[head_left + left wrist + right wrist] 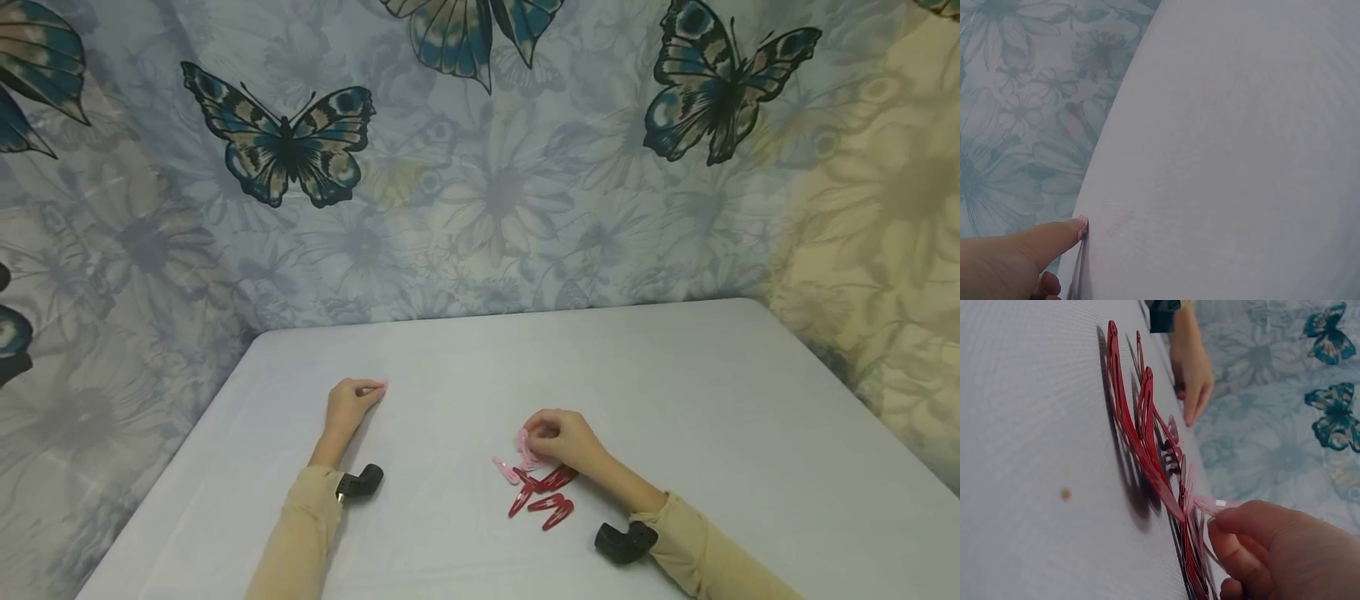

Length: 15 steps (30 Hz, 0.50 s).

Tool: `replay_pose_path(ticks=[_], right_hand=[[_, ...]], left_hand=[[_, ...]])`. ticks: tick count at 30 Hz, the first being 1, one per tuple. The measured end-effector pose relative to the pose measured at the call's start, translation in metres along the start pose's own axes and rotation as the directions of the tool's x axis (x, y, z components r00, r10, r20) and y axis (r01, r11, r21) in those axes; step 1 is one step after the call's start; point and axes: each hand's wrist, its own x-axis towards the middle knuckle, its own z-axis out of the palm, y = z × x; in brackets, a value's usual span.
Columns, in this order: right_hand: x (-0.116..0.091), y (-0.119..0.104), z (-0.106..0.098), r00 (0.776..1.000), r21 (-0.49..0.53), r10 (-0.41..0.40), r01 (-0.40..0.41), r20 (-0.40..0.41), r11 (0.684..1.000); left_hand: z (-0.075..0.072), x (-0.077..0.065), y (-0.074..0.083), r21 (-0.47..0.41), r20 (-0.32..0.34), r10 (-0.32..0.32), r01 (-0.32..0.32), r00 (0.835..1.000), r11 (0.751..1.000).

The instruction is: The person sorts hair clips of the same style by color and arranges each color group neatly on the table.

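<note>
At the left of the table, my left hand (348,410) pinches a small pink hair clip (385,387) between thumb and fingertips. In the left wrist view only a sliver of that pink clip (1083,228) shows past the thumb, close over the white surface. My right hand (572,439) is at a small pile of snap hair clips right of the middle, thumb and forefinger pinching a pink hair clip (1210,504). Another pink clip (506,470) lies at the pile's left. Several dark red clips (551,504) lie on the near side, some overlapping.
The white table (450,367) has rounded far corners. Behind it hangs a flowered cloth (510,208) with large butterflies. A black device (362,482) sits at the left wrist, and another black device (626,542) at the right.
</note>
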Motion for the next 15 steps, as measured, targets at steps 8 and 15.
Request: replay_pose_path(ticks=[8, 15], right_hand=[[-0.001, -0.002, -0.004, 0.999, 0.079, 0.021, -0.018, -0.037, 0.997], [0.003, -0.004, -0.004, 0.997, 0.148, 0.071, -0.072, 0.010, 0.986]], left_hand=[[0.000, 0.003, 0.012, 0.070, 0.044, -0.092, 0.089, 0.995, 0.994], [-0.002, 0.000, 0.008, 0.070, 0.038, -0.076, 0.074, 0.996, 0.995]])
